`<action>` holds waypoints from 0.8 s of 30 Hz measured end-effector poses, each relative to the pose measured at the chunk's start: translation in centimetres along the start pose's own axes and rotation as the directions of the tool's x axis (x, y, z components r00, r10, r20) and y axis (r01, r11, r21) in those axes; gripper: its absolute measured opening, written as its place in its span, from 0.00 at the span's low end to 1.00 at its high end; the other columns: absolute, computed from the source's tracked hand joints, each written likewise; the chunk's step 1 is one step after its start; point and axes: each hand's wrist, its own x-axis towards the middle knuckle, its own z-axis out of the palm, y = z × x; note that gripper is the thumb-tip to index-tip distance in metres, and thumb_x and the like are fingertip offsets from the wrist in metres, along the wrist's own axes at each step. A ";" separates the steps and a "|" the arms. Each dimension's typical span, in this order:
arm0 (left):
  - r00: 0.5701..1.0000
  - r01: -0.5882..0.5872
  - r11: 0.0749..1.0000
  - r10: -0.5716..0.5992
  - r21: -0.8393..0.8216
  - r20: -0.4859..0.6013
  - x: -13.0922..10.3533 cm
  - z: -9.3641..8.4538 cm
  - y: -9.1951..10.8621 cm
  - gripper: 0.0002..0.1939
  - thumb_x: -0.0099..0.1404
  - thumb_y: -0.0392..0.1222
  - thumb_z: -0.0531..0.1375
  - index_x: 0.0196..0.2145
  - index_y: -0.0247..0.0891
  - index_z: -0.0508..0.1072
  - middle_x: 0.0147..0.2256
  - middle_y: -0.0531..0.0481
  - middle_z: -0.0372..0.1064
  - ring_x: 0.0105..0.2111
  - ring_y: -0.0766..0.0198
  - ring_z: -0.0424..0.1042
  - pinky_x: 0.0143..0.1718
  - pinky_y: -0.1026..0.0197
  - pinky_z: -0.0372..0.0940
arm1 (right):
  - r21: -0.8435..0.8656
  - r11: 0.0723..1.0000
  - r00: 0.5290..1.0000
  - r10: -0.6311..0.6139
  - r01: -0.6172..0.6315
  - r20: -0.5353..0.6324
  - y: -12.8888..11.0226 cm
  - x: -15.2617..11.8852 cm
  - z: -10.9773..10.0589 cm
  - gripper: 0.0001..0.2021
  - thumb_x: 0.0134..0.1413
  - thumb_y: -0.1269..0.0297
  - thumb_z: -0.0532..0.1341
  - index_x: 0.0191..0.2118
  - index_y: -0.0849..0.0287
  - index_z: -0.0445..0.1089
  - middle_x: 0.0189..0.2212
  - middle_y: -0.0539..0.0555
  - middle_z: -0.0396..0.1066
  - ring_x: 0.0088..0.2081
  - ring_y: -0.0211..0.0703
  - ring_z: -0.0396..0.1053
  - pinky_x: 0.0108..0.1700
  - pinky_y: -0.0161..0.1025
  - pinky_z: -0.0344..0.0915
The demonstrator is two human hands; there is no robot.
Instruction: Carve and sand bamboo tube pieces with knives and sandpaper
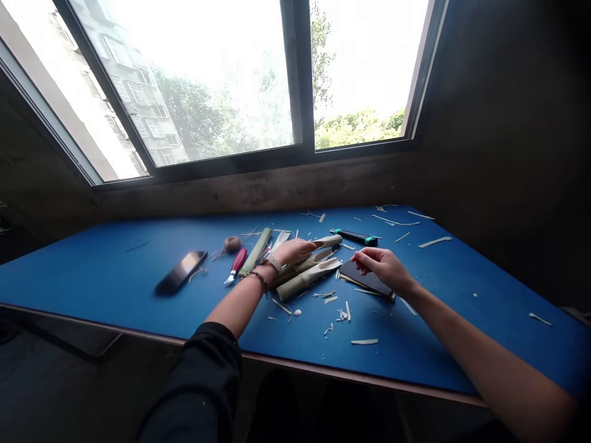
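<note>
My left hand (294, 251), with a watch and a dark bracelet at the wrist, reaches over a group of cut bamboo pieces. Its fingers close at the carved end of one bamboo piece (330, 241); their tips are partly hidden. Below it lie a second cut bamboo piece (316, 263) and a larger bamboo tube (305, 282) with a scooped, pale end. My right hand (381, 266) hovers by the dark sandpaper sheets (367, 281), thumb and fingers curled together. Whatever it may pinch is too small to make out.
On the blue table (369, 363) lie a green-black utility knife (354, 237), a red-handled knife (237, 266), a bamboo length (257, 251), a twine ball (231, 245) and a phone (181, 272). Bamboo shavings (364, 341) are scattered around. A window (305, 147) stands behind.
</note>
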 end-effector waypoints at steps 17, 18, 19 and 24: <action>0.972 0.127 0.991 -0.134 0.050 0.191 -4.4 -0.5 -0.1 0.18 0.63 0.53 0.52 0.39 0.37 0.72 0.39 0.45 0.71 0.37 0.58 0.70 0.35 0.61 0.63 | -0.132 0.991 0.997 0.011 -0.002 0.072 -1.3 0.1 0.3 0.19 0.47 0.48 0.60 0.29 0.62 0.71 0.23 0.51 0.67 0.25 0.35 0.63 0.30 0.36 0.64; 0.973 0.132 0.989 -0.142 0.064 0.181 -4.7 -0.3 0.1 0.19 0.63 0.53 0.51 0.41 0.37 0.71 0.40 0.44 0.71 0.39 0.57 0.69 0.36 0.60 0.63 | -0.146 0.989 0.996 0.008 0.004 0.086 -1.5 0.1 0.3 0.19 0.48 0.48 0.59 0.30 0.62 0.71 0.23 0.51 0.67 0.25 0.36 0.64 0.30 0.36 0.64; 0.973 0.135 0.988 -0.146 0.071 0.177 -4.9 -0.2 0.3 0.19 0.64 0.53 0.51 0.41 0.37 0.71 0.41 0.44 0.70 0.39 0.57 0.69 0.36 0.60 0.63 | -0.165 0.986 0.995 0.006 0.012 0.104 -1.8 0.2 0.2 0.19 0.49 0.48 0.59 0.30 0.62 0.71 0.24 0.52 0.67 0.26 0.36 0.64 0.31 0.37 0.65; 0.979 0.153 0.988 -0.155 0.022 0.135 -4.7 -0.6 0.6 0.23 0.68 0.52 0.42 0.35 0.35 0.70 0.35 0.43 0.69 0.33 0.60 0.68 0.31 0.61 0.60 | -0.337 0.938 0.987 -0.034 0.086 0.159 -2.8 0.5 -0.5 0.17 0.53 0.51 0.56 0.36 0.61 0.71 0.28 0.54 0.69 0.29 0.38 0.67 0.32 0.39 0.67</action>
